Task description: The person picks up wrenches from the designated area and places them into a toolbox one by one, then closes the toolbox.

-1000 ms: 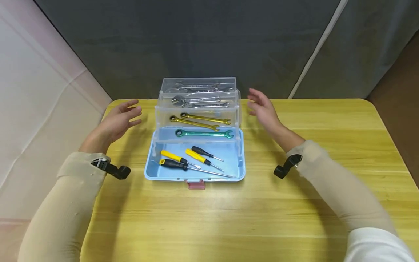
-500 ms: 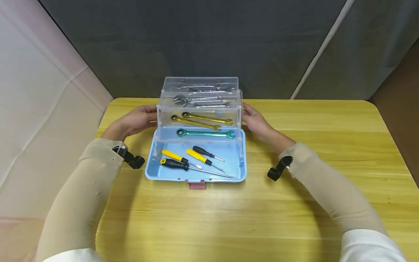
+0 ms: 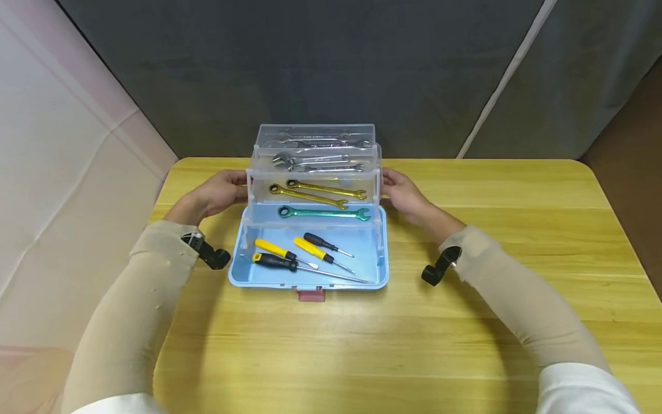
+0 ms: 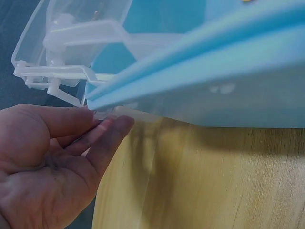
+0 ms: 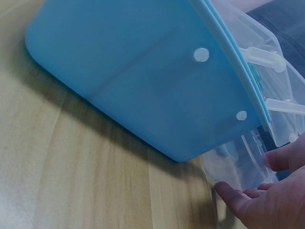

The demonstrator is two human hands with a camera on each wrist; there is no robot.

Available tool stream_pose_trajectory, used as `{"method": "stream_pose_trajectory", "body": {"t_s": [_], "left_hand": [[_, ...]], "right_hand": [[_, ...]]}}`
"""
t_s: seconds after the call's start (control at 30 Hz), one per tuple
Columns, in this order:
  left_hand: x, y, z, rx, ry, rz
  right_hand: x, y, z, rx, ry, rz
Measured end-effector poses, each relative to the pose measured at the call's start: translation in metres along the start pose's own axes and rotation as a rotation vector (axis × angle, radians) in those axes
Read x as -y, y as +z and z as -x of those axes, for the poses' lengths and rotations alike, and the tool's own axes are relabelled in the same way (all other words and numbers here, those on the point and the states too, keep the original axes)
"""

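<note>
An opened blue toolbox (image 3: 239,277) with clear stepped trays (image 3: 313,174) stands on the table. Its clear lid (image 5: 233,164) hangs behind the box. My left hand (image 3: 219,190) holds the lid's left side, thumb and fingers close together at its edge in the left wrist view. On the opposite side, my right hand (image 3: 404,195) has thumb and fingers about the lid's edge. In the blue base lie a long black screwdriver (image 3: 274,260), two yellow screwdrivers (image 3: 310,246) and a small black one (image 3: 318,239). The trays hold a green wrench (image 3: 323,213), two gold wrenches (image 3: 310,197) and several silver wrenches (image 3: 323,159).
The wooden table (image 3: 331,351) extends in front of the box and to both sides. A dark curtain (image 3: 320,63) hangs close behind the box. A pale cloth (image 3: 67,155) forms the left side. The red latch (image 3: 311,295) hangs at the box's front.
Both hands have come in from beside the box to the lid's sides and taken hold there. Over the last half second they have hardly moved; the box and tools stay put.
</note>
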State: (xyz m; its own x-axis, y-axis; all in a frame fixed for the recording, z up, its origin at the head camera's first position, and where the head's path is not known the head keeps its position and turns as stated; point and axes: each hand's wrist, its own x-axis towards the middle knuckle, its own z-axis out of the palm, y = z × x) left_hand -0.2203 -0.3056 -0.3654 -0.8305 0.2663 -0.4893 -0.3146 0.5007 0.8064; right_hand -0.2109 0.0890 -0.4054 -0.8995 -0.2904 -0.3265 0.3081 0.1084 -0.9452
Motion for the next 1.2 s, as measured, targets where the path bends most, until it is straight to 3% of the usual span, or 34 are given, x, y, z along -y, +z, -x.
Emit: {"method": "stream_pose_trajectory", "body": {"t_s": [0.23, 0.57, 0.73, 0.93, 1.2], "left_hand": [[0.006, 0.000, 0.001, -0.010, 0.023, -0.006], [0.012, 0.001, 0.001, -0.050, 0.043, -0.020], [0.011, -0.001, 0.002, -0.115, 0.058, -0.014], [0.007, -0.002, 0.005, -0.197, 0.099, -0.042], [0.000, -0.003, 0.013, -0.205, 0.140, -0.019]], "right_hand": [[-0.002, -0.001, -0.001, -0.014, -0.019, -0.011], [-0.009, 0.001, 0.001, -0.048, -0.117, 0.020], [-0.007, 0.003, 0.001, -0.082, -0.217, 0.002], [-0.006, 0.003, -0.001, -0.139, -0.357, 0.064], [0.001, -0.003, 0.003, -0.176, -0.431, 0.043]]}}
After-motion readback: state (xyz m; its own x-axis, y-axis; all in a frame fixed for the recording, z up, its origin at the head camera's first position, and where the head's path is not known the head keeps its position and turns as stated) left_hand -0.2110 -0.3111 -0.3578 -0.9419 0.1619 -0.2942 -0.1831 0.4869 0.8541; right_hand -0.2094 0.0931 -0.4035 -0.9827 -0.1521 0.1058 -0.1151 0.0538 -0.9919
